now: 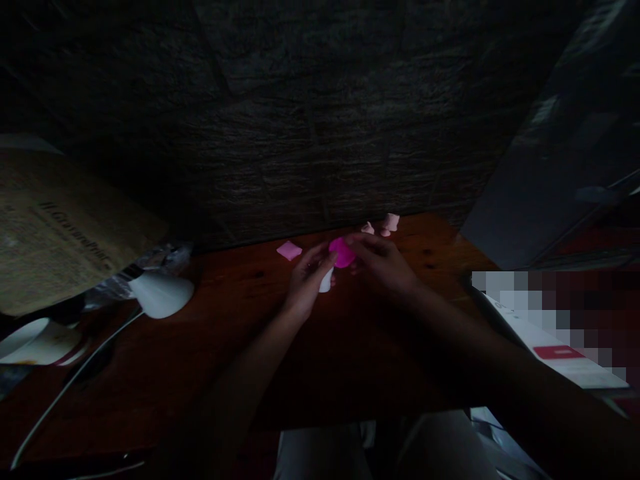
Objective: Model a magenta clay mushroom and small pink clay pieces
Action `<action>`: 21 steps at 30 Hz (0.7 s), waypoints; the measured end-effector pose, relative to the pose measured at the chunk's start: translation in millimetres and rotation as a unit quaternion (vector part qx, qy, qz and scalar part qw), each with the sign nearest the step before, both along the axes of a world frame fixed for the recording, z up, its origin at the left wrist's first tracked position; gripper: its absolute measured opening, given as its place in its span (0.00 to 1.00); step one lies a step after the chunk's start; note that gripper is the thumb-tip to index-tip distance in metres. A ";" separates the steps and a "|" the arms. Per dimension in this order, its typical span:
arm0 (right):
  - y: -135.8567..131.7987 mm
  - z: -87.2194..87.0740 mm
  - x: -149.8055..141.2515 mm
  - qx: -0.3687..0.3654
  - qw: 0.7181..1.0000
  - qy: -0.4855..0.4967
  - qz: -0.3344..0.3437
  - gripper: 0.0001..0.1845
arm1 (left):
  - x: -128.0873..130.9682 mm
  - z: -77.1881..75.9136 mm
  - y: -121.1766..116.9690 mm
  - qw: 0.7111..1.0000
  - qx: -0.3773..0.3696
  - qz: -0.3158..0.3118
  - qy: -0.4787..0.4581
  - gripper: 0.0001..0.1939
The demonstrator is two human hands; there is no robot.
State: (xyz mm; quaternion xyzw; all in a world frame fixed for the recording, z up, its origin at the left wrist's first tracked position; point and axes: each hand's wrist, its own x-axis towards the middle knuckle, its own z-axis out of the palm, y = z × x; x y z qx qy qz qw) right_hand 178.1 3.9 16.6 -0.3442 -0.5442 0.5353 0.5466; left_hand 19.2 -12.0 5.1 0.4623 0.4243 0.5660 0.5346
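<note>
A bright pink rounded piece [343, 253] is held up between my two hands above the wooden table, and its material cannot be made out. My left hand [306, 277] is closed around a white piece [326, 281] that shows below the pink one, with the thumb against the pink edge. From the other side, the bent fingers of my right hand [383, 263] pinch the right edge of the pink piece. A flat pink square [289, 251] lies on the table just left of my left hand. Behind my right hand are small pale pink lumps [367, 228] and a larger pale pink block [392, 222].
A dark textured wall [310, 133] rises behind the wooden table [225, 333]. On the left are a printed paper bag [65, 233], a white lamp-like cone [163, 295] with a cord, and a white mug [40, 343]. A white printed box [525, 327] stands at the right.
</note>
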 end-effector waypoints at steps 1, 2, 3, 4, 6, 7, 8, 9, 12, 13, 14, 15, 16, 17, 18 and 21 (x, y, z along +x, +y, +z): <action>0.1 0.1 0.5 -0.002 1.000 0.000 -0.003 0.19 | 0.2 0.5 -0.7 1.000 -0.008 -0.006 0.006 0.31; 0.1 -0.1 0.9 -0.003 1.000 -0.004 -0.001 0.19 | 0.3 0.8 -1.4 1.000 -0.012 -0.014 0.012 0.31; 0.1 -0.5 1.2 -0.005 1.000 -0.012 0.004 0.19 | 0.2 1.0 -2.0 1.000 -0.013 -0.023 0.016 0.32; 0.0 -1.0 1.4 -0.007 1.000 -0.021 0.014 0.20 | 0.1 1.2 -2.5 0.999 -0.010 -0.037 0.017 0.33; -0.4 -2.0 1.3 -0.011 0.999 -0.040 0.031 0.21 | -0.3 1.4 -2.9 0.997 -0.002 -0.075 0.014 0.35; -0.7 -2.1 1.1 -0.011 0.998 -0.046 0.036 0.21 | -0.6 1.4 -2.9 0.995 0.000 -0.095 0.012 0.35; -1.1 -2.0 0.9 -0.008 0.998 -0.051 0.036 0.22 | -0.8 1.5 -2.8 0.994 -0.002 -0.111 0.012 0.35; -1.5 -1.6 0.6 -0.004 0.998 -0.054 0.034 0.22 | -1.0 1.5 -2.6 0.992 -0.006 -0.123 0.014 0.34; -3.0 0.4 -0.1 0.007 0.998 -0.057 0.023 0.22 | -0.8 1.5 -2.5 0.990 -0.020 -0.138 0.025 0.32; -3.5 1.1 -0.3 0.011 0.998 -0.055 0.020 0.22 | -0.6 1.4 -2.8 0.989 -0.024 -0.144 0.030 0.31; -3.9 1.8 -0.5 0.014 0.998 -0.052 0.018 0.22 | -0.5 1.4 -3.2 0.988 -0.025 -0.147 0.033 0.31; -4.3 2.3 -0.8 0.018 0.998 -0.051 0.018 0.22 | -0.5 1.4 -3.7 0.988 -0.024 -0.149 0.036 0.29; -4.7 2.7 -1.0 0.021 0.998 -0.052 0.021 0.22 | -0.6 1.4 -4.2 0.988 -0.020 -0.149 0.039 0.28; -5.0 3.0 -1.2 0.022 0.998 -0.054 0.026 0.22 | -0.9 1.5 -4.5 0.988 -0.015 -0.145 0.041 0.26; -5.2 3.3 -1.4 0.022 0.998 -0.055 0.032 0.22 | -1.4 1.6 -4.8 0.989 -0.009 -0.141 0.042 0.25; -5.4 4.5 -1.8 0.007 0.997 -0.051 0.052 0.22 | -2.7 2.2 -5.2 0.990 -0.003 -0.132 0.048 0.24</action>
